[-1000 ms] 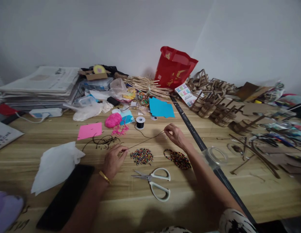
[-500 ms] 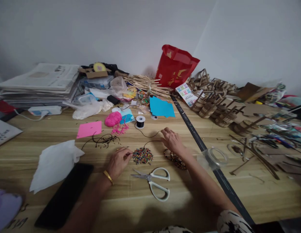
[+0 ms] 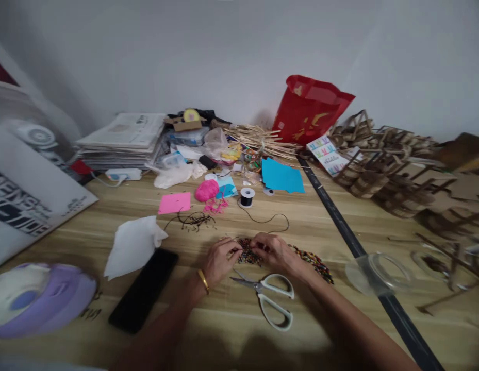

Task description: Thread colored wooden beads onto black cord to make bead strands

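A small pile of multicoloured beads point(image 3: 247, 253) lies on the wooden table between my two hands. My left hand point(image 3: 220, 262), with a gold bangle on its wrist, is at the pile's left edge. Its thumb and finger are pinched together on what looks like the black cord point(image 3: 267, 222), mostly hidden there. From the right, my right hand point(image 3: 275, 251) reaches into the beads with fingertips drawn together; whatever they grip is too small to make out. The cord loops from a white spool point(image 3: 246, 197) back behind my right hand. Beside my right wrist lies a beaded strand point(image 3: 314, 262).
White-handled scissors point(image 3: 267, 293) lie just in front of my hands. To the left are a black phone point(image 3: 143, 291), a white tissue point(image 3: 133, 245) and black cord scraps point(image 3: 195, 220). Pink yarn point(image 3: 207, 190) lies behind. A tape roll point(image 3: 386, 273) and small woven baskets point(image 3: 363, 180) stand right.
My right hand has come down from holding up the cord to the bead pile, beside my left hand. The cord loop now lies slack on the table. The view has turned left.
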{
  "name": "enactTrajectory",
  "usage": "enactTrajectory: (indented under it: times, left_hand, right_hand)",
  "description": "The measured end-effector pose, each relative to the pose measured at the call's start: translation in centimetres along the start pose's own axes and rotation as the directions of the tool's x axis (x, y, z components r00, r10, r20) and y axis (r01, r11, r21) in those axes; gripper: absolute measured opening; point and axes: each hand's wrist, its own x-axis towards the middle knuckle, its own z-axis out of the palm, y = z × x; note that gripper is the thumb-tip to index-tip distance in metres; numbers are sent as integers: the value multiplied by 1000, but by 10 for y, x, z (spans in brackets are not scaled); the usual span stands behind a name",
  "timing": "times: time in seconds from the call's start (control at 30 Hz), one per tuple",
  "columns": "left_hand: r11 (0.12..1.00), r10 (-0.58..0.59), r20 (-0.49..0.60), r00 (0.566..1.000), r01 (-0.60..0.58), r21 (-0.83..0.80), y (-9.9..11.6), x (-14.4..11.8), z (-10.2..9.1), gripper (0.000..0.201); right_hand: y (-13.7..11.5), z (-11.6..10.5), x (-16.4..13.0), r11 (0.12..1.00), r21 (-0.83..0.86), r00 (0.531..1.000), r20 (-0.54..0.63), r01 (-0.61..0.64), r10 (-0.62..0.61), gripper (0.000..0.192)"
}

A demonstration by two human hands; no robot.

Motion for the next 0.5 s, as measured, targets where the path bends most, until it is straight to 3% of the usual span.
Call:
enactTrajectory:
  times: [0.17,0.27,0.37,0.5]
  left_hand:
    - [998,28,-10,1000,-28,-58,15,-1,5,10]
    - [992,83,-7,997,-83,-97,24,-2,8,12]
    - [988,129,18,991,-127,-89,29,-2,10,13]
    - [990,130,78,988,-125,-61,29,-2,12,13]
  right_hand:
    - [-7,-2,-10,996,73,998,-29,52,-50,15]
    - [-11,-2,-16,992,124,1000,-29,3,1,7]
    - [-11,-6,-24,986,154,998,-1,-64,64,12]
    - [-11,-14,-36,981,190,999,29,-38,33,13]
